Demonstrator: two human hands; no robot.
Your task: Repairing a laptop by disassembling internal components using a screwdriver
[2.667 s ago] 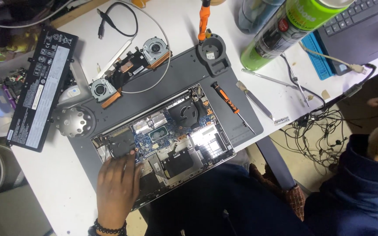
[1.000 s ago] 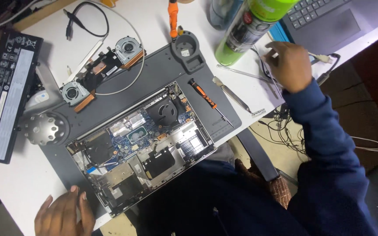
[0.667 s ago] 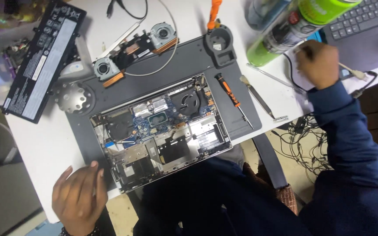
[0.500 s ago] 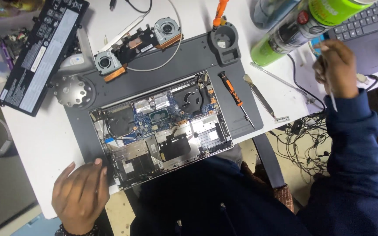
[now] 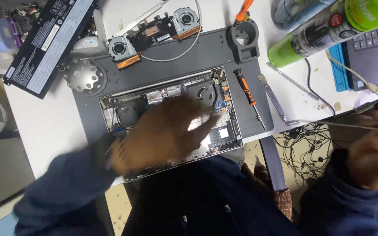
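Note:
An opened laptop base (image 5: 226, 131) with bare boards and a fan lies on a grey work mat (image 5: 197, 54). My left hand (image 5: 167, 131), blurred by motion, spreads flat over the laptop's middle with its fingers apart and nothing in it. My right hand (image 5: 372, 161), also blurred, hangs off the table's right edge, closed on a thin metal tool (image 5: 329, 124) that points left. An orange and black screwdriver (image 5: 248, 94) and a flat metal pry tool (image 5: 274, 98) lie on the mat to the right of the laptop.
A twin-fan cooler (image 5: 154, 32) and a round metal dish (image 5: 84, 76) sit at the mat's far side. A black battery (image 5: 49, 41) lies far left. A green spray can (image 5: 324, 30) and a second laptop (image 5: 377, 48) are far right. Cables (image 5: 307, 144) hang below the edge.
My left hand has swept from the table's near left corner onto the open laptop. My right hand has dropped from beside the second laptop toward me with the thin tool.

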